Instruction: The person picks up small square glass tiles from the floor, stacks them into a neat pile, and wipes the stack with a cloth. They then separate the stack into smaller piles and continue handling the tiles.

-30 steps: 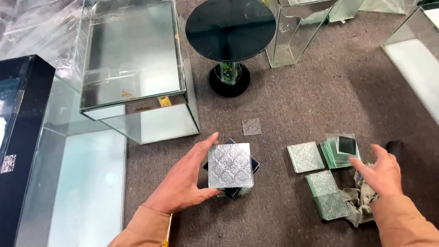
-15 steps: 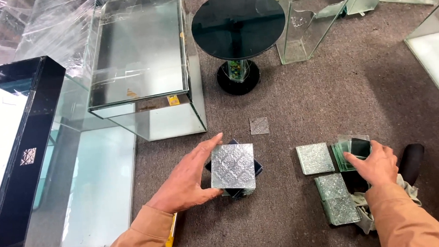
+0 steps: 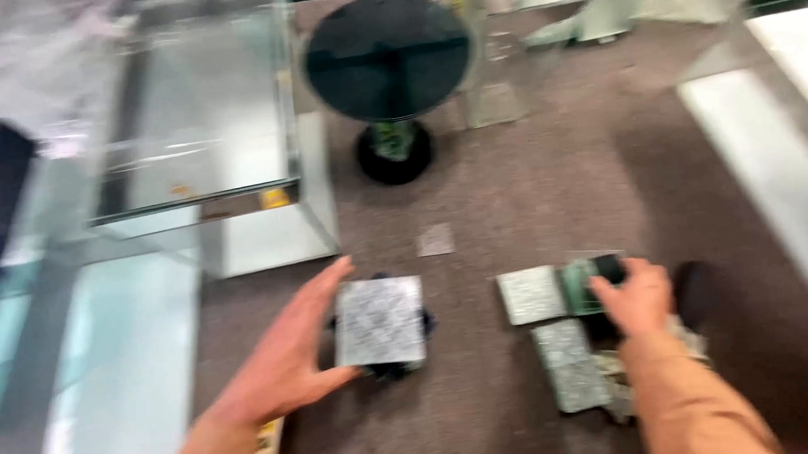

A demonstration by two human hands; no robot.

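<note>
Brown carpet [image 3: 530, 194] carries everything here, and the picture is smeared by motion, so fine detail is lost. The left hand [image 3: 287, 364] lies flat and spread wide against the left edge of a square silvery patterned tile [image 3: 379, 321], thumb along the tile's near edge, fingers up its left side; the tile rests on a small dark base that peeks out under it. The right hand [image 3: 641, 296] is curled down on a dark green block [image 3: 597, 278] lying among a cluster of tiles, fingers bent over it (whether it truly grips the block, I cannot tell). Just left of that hand sits a pale grey tile [image 3: 531, 294], and nearer the viewer a second patterned tile [image 3: 571, 365] lies at a slant, touching crumpled wrapping beside the orange sleeve. A small clear square [image 3: 435, 240] lies alone on the carpet, beyond the two hands and apart from both.

Open carpet runs between the silvery tile and the right-hand cluster, and more of it stretches away toward the far side. The left side is hemmed in: a glass-walled case [image 3: 200, 136] stands close, its near corner just beyond the left hand's fingertips. A round black-topped pedestal table [image 3: 387, 57] stands farther off, well apart from the hands. A pale panel [image 3: 764, 148] borders the carpet on the right.
</note>
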